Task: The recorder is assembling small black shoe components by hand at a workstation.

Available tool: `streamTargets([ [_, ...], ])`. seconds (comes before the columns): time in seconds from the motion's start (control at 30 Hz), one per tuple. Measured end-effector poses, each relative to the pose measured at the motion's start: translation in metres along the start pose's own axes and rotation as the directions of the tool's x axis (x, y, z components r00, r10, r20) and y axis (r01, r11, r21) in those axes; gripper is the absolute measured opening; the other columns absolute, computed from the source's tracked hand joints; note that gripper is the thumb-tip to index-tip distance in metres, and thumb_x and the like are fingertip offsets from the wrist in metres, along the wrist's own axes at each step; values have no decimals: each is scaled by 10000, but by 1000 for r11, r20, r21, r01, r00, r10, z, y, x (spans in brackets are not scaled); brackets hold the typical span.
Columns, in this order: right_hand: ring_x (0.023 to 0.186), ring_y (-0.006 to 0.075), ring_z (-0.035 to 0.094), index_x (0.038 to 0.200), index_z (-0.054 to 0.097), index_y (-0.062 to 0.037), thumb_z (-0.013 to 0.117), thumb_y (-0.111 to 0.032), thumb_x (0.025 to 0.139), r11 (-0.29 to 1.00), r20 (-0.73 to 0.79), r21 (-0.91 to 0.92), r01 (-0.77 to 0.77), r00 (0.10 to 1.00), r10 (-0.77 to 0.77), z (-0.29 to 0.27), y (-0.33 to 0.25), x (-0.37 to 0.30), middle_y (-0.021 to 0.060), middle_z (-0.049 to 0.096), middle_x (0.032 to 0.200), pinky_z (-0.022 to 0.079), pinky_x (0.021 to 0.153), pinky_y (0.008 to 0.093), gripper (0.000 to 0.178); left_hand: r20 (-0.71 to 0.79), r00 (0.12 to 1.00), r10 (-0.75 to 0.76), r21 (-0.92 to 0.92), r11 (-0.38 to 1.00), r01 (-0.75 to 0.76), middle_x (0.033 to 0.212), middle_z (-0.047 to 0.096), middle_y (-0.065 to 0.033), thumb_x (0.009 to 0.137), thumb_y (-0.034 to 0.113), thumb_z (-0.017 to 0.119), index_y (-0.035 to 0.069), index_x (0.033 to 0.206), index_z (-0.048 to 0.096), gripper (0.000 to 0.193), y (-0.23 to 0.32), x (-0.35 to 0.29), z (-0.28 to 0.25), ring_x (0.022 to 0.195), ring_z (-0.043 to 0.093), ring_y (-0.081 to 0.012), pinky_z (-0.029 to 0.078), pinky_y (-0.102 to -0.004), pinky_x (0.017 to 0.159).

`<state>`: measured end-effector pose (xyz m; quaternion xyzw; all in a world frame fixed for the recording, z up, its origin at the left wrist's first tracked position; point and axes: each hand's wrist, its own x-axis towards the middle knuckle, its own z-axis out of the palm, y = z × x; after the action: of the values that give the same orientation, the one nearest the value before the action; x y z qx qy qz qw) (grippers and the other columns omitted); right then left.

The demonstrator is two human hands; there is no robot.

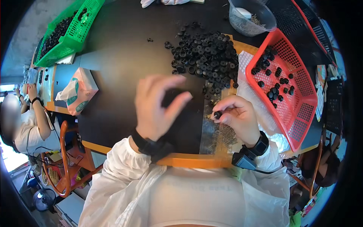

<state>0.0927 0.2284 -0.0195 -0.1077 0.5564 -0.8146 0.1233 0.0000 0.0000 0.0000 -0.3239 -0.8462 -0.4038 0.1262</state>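
Nearest the person, by the orange edge of the counter (113, 49), thin metal pins (225, 134) are lying in a loose heap just below the right hand (240, 115). That hand is pinching a small black knob (217, 114) between thumb and forefinger, its grip narrow; a pale tip seems to be pointing from the knob toward the person's left, roughly sideways, though it is too small to be sure. The left hand (157, 108), blurred, is hovering to the left of the knob and well apart from it, its grip standing wide with thumb and forefinger spread, and nothing is showing between them. The knob is thus lying rightward of that open grip. To the right, a red mesh basket (297, 123) is resting partly on bubble wrap (245, 90) and holding scattered black knobs, some clustering. Beyond the hands, a pile of round black caps (211, 56) is spreading over the counter. On the left, a tissue pack (85, 89) is standing near the edge. Farther off, a clear plastic bowl (269, 26) is holding more pins and a white object, while a green basket (79, 38) is holding many small black pieces.
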Motion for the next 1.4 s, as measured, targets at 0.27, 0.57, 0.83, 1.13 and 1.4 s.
streamTargets([
  [0.27, 946, 117, 580, 1051, 610, 1, 678, 66, 829, 999, -280, -23, -30, 960, 23, 16, -4, 6, 54, 608, 1021, 489, 886, 271, 241, -39, 993, -109, 267, 957, 116, 747, 604, -3, 649, 188, 830, 104, 821, 698, 233, -27, 16, 8, 727, 568, -217, 444, -330, 675],
  [0.57, 906, 118, 609, 967, 643, -8, 752, 36, 759, 927, -304, -374, -9, 946, -113, 18, -8, 7, 58, 645, 997, 520, 813, 267, 240, 0, 996, 91, -148, 985, -90, 944, 695, -65, 701, 25, 762, 63, 938, 687, 251, -15, 15, 9, 895, 646, -230, 496, -333, 814],
  [0.83, 802, 140, 659, 929, 654, -6, 783, -4, 735, 773, -307, -634, -25, 926, -222, 26, -14, 8, 75, 663, 925, 538, 695, 250, 233, 212, 960, 183, -428, 901, -77, 977, 669, -86, 715, 51, 772, 62, 999, 716, 289, 5, -1, 16, 871, 616, -227, 493, -325, 785],
  [1.13, 756, 135, 653, 931, 668, -16, 793, -7, 716, 793, -336, -609, -32, 916, -220, 26, -11, 7, 69, 676, 906, 532, 671, 250, 249, 200, 969, 143, -481, 876, -30, 931, 686, -95, 686, 90, 833, 23, 969, 698, 321, -1, -4, 18, 814, 634, -209, 504, -294, 738],
  [1.4, 744, 117, 637, 940, 672, -24, 789, -16, 729, 792, -319, -609, -35, 925, -204, 24, -13, 7, 54, 677, 908, 522, 669, 239, 242, 244, 957, 159, -494, 869, -18, 943, 699, -66, 716, 110, 803, 42, 980, 695, 293, 0, -3, 18, 819, 634, -227, 491, -315, 732],
])
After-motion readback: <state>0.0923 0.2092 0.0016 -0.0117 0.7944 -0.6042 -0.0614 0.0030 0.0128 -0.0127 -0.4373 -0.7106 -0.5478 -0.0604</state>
